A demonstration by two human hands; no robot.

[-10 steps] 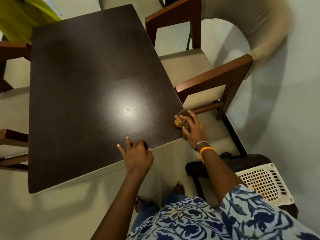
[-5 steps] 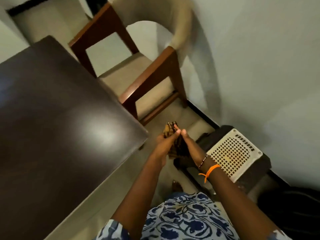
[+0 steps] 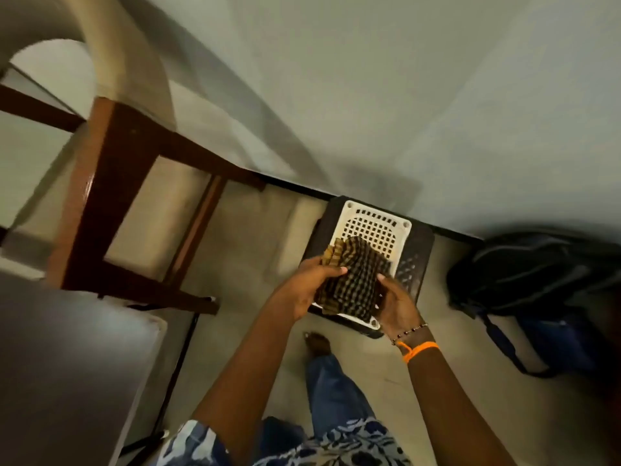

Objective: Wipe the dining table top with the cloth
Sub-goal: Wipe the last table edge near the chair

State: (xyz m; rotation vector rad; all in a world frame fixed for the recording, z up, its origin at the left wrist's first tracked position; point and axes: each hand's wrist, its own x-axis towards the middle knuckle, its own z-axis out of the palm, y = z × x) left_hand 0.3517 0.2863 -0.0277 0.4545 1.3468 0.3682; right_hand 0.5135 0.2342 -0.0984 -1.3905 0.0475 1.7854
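A dark checked cloth [image 3: 353, 277] with a yellow-striped edge is spread between both hands, in the air above a stool. My left hand [image 3: 304, 284] pinches its left side and my right hand [image 3: 398, 302], with a bead bracelet and an orange band at the wrist, holds its right side. The dark dining table top [image 3: 64, 364] shows only as a corner at the lower left, well away from the cloth and both hands.
A black stool with a white perforated top [image 3: 373, 227] stands against the wall under the cloth. A wooden chair [image 3: 111, 196] stands left of it, beside the table. A dark backpack [image 3: 537, 280] lies on the floor at the right. My foot [image 3: 317, 343] is on the tiles.
The view has swung right, away from the table. My right hand lifted the cloth off the table corner, my left hand left the table edge and joined it, and the cloth is now opened out over the stool.
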